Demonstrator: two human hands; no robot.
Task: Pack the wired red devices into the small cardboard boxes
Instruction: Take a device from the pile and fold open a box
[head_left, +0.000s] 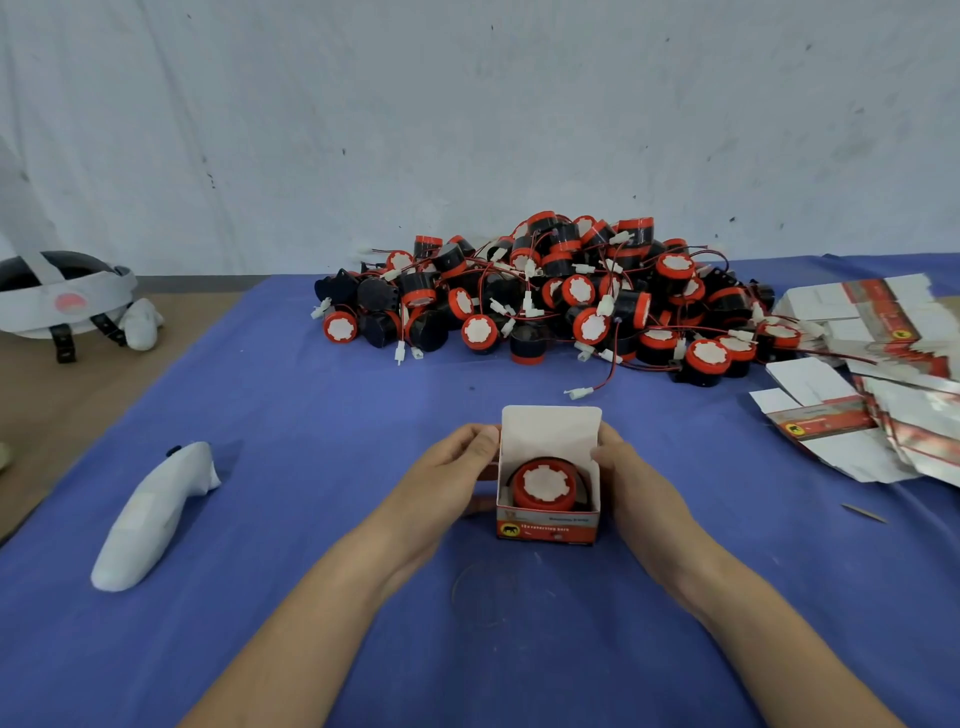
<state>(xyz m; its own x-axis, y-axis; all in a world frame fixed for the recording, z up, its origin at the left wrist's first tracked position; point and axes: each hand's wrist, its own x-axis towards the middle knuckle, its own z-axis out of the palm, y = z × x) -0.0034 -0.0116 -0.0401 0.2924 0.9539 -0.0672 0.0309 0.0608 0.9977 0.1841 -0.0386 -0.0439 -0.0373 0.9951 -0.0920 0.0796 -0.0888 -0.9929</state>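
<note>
While one round red-and-black wired device sits white face up inside one small open cardboard box, lid flap upright, the left hand and right hand each grasp a side wall of that box at the middle of the blue-covered worktop. Behind lies one heap of loose red devices, too many to count. Flat unfolded cartons spread at right. At left lie one white handle-shaped controller and one white headset.

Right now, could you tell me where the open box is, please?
In the head view, the box sits centre-front on the blue cloth, gripped by the left hand and right hand.
</note>
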